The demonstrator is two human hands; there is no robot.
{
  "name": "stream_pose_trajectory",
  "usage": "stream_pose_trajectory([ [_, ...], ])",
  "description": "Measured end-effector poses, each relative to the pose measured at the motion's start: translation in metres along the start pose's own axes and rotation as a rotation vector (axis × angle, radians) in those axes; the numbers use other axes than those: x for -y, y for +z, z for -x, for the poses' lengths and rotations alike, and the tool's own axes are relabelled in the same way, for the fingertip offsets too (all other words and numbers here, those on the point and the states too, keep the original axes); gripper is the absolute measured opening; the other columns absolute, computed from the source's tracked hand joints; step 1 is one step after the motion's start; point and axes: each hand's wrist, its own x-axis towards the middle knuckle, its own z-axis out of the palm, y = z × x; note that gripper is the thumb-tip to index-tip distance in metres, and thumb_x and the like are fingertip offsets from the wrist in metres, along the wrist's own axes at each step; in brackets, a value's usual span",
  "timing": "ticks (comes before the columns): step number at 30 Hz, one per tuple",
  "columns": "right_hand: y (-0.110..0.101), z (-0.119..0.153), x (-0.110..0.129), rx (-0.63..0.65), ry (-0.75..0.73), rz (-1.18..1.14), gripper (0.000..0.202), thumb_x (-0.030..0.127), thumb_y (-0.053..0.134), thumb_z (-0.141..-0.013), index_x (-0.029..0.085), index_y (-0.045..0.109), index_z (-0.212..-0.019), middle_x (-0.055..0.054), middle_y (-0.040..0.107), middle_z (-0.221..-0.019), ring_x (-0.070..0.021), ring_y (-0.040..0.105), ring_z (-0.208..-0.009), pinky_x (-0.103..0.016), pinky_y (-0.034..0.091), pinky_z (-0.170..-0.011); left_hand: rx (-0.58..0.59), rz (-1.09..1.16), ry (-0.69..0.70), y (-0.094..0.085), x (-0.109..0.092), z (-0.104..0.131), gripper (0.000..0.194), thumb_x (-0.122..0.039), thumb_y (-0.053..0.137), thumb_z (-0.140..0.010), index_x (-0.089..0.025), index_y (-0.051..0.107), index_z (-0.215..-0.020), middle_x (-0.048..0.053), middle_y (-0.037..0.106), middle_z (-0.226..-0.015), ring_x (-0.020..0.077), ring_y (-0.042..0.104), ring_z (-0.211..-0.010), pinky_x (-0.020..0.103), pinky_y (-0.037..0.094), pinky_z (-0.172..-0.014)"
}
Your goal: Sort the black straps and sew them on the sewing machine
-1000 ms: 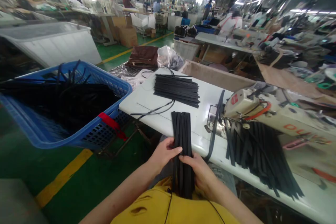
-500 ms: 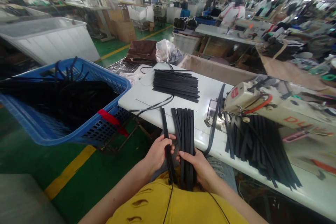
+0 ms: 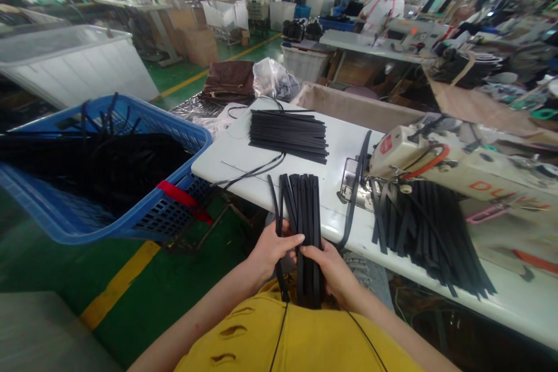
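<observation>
A bundle of flat black straps (image 3: 308, 203) stands up in front of my yellow top, and my right hand (image 3: 333, 267) is closed around its lower right side. My left hand (image 3: 271, 250) grips a few separate black straps (image 3: 279, 279) just left of that bundle. Its thumb reaches across onto the bundle's front, close to my right thumb. Further back on the white table (image 3: 231, 157) lies a neat stack of black straps (image 3: 288, 136). A single longer strap (image 3: 357, 186) runs over the metal plate by the sewing machine (image 3: 436, 157).
More black straps (image 3: 431, 238) are fanned out beneath the machine arm at right. At left stands a blue basket (image 3: 131, 229) full of black strips, with a red band (image 3: 181, 195) on its rim. A brown bag (image 3: 229, 78) and clear plastic (image 3: 272, 77) lie behind the table.
My left hand has moved right with its straps, and its thumb now lies across the bundle. My right hand keeps its grip. The whole view has shifted slightly.
</observation>
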Motion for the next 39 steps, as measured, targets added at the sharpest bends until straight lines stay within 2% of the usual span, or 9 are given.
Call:
stream_pose_trajectory([
  [5,0.0001,0.0007,-0.0017,-0.018,-0.023,0.000,0.043,0.029,0.093,-0.058,0.017,0.075,-0.096,-0.003,0.080,-0.078,-0.0186,0.071,-0.068,-0.031,0.057,-0.071,-0.008,-0.151,0.103,-0.0011,-0.0033,0.0004,0.039,-0.033,0.087,-0.063,-0.012,0.064,-0.086,0.002,0.064,-0.070,0.0125,0.057,-0.054,0.025,0.049,-0.051],
  [9,-0.0027,-0.0023,-0.0043,-0.045,-0.047,0.011,0.049,0.029,0.095,-0.056,0.016,0.074,-0.097,-0.003,0.080,-0.081,-0.0178,0.070,-0.067,-0.030,0.058,-0.069,-0.089,-0.223,0.175,-0.0047,-0.0015,-0.0005,0.027,-0.026,0.082,-0.068,-0.013,0.067,-0.086,0.004,0.067,-0.078,0.0154,0.064,-0.068,0.026,0.053,-0.063],
  [14,-0.0016,-0.0034,-0.0031,-0.059,-0.052,0.006,0.047,0.032,0.095,-0.057,0.016,0.074,-0.095,-0.002,0.080,-0.076,-0.0164,0.068,-0.063,-0.029,0.057,-0.065,-0.052,-0.203,0.119,-0.0049,-0.0017,0.0011,0.032,-0.033,0.084,-0.067,-0.014,0.065,-0.083,0.003,0.066,-0.072,0.0172,0.064,-0.060,0.029,0.054,-0.057],
  [19,0.0001,-0.0002,-0.0018,-0.058,-0.036,-0.022,0.047,0.032,0.095,-0.057,0.017,0.073,-0.096,-0.003,0.080,-0.079,-0.0170,0.069,-0.063,-0.031,0.058,-0.067,-0.053,-0.147,0.107,-0.0016,-0.0011,0.0003,0.034,-0.029,0.083,-0.065,-0.014,0.065,-0.088,0.004,0.069,-0.077,0.0174,0.065,-0.060,0.028,0.054,-0.055],
  [25,-0.0024,-0.0015,-0.0036,-0.047,-0.026,-0.050,0.038,0.029,0.091,-0.061,0.016,0.073,-0.092,-0.002,0.077,-0.070,-0.0152,0.066,-0.058,-0.027,0.054,-0.060,0.003,0.065,-0.027,-0.0024,0.0026,-0.0005,0.026,-0.023,0.070,-0.067,-0.016,0.061,-0.091,-0.002,0.059,-0.060,0.0160,0.059,-0.049,0.030,0.053,-0.050],
  [28,-0.0019,-0.0012,-0.0023,-0.039,-0.030,-0.064,0.032,0.027,0.089,-0.063,0.016,0.075,-0.089,-0.003,0.078,-0.074,-0.0144,0.067,-0.061,-0.026,0.053,-0.063,-0.010,0.197,-0.064,-0.0054,0.0003,-0.0010,0.023,-0.017,0.066,-0.061,-0.016,0.062,-0.085,-0.001,0.058,-0.060,0.0143,0.059,-0.055,0.026,0.053,-0.056],
  [31,-0.0011,-0.0003,-0.0004,-0.037,-0.024,-0.064,0.028,0.027,0.087,-0.063,0.016,0.076,-0.086,-0.004,0.079,-0.077,-0.0148,0.067,-0.061,-0.027,0.054,-0.064,0.006,0.235,-0.086,-0.0068,-0.0016,-0.0019,0.026,-0.020,0.073,-0.062,-0.015,0.064,-0.085,-0.001,0.057,-0.062,0.0089,0.051,-0.051,0.020,0.044,-0.050],
  [35,-0.0007,0.0002,0.0003,-0.038,-0.024,-0.050,0.031,0.026,0.089,-0.061,0.016,0.077,-0.088,-0.004,0.080,-0.076,-0.0169,0.069,-0.061,-0.030,0.056,-0.067,0.094,0.106,-0.022,-0.0032,0.0001,-0.0035,0.042,-0.039,0.089,-0.063,-0.012,0.063,-0.082,-0.006,0.047,-0.056,0.0020,0.031,-0.043,0.018,0.026,-0.043],
  [39,-0.0026,-0.0001,-0.0021,-0.046,-0.049,-0.053,0.046,0.028,0.095,-0.056,0.018,0.077,-0.097,-0.004,0.083,-0.085,-0.0226,0.075,-0.074,-0.035,0.058,-0.077,0.037,0.039,0.015,0.0014,0.0024,-0.0057,0.053,-0.046,0.095,-0.054,-0.011,0.061,-0.075,-0.005,0.048,-0.060,0.0015,0.031,-0.045,0.019,0.017,-0.043],
])
